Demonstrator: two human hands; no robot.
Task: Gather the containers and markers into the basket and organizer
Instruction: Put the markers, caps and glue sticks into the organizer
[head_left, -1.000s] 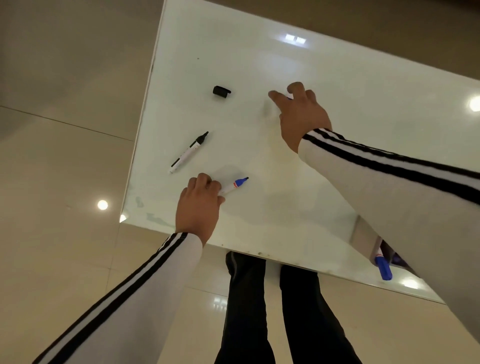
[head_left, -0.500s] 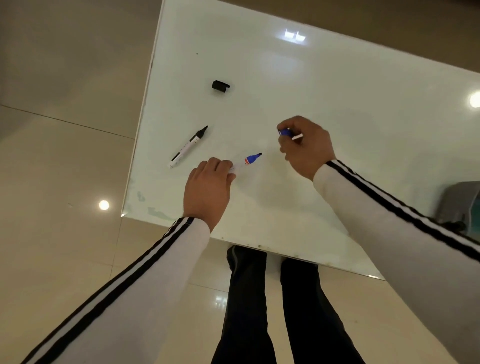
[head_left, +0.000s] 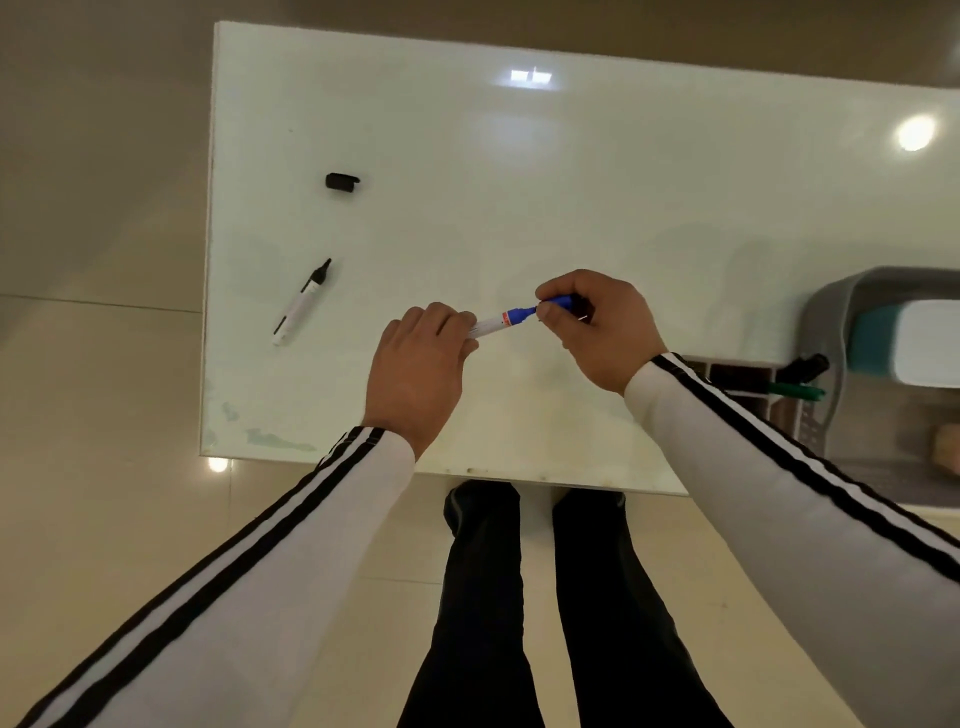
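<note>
Over the middle of the glossy white tabletop (head_left: 571, 182) the two hands have come together. A second ago the right hand (head_left: 602, 338) was stretched out far across the table and the left hand (head_left: 415, 369) was low on the surface; half a second ago the right one already had the small blue cap (head_left: 563, 302), with a clear gap to the nib. Now that gap is gone and the cap meets the tip of the white-barrelled blue marker (head_left: 498, 320). Can't tell if it's fully seated.

Grip: left fingers curled round the rear of the barrel, nib end sticking out to the right. Right thumb and forefinger pinch the cap, other fingers folded. Marker is held clear of the table, between the hands, roughly level.

My read: capping step nearly done, then this marker is ready to go in. The brown compartmented organizer (head_left: 737, 371) sits near the right wrist, with a green marker (head_left: 795, 390) in it; the grey plastic basket (head_left: 831, 306) is just beyond.

To do: uncapped black-tipped white marker (head_left: 303, 305) lies near the left edge, its loose black cap (head_left: 342, 182) well apart, further up.
</note>
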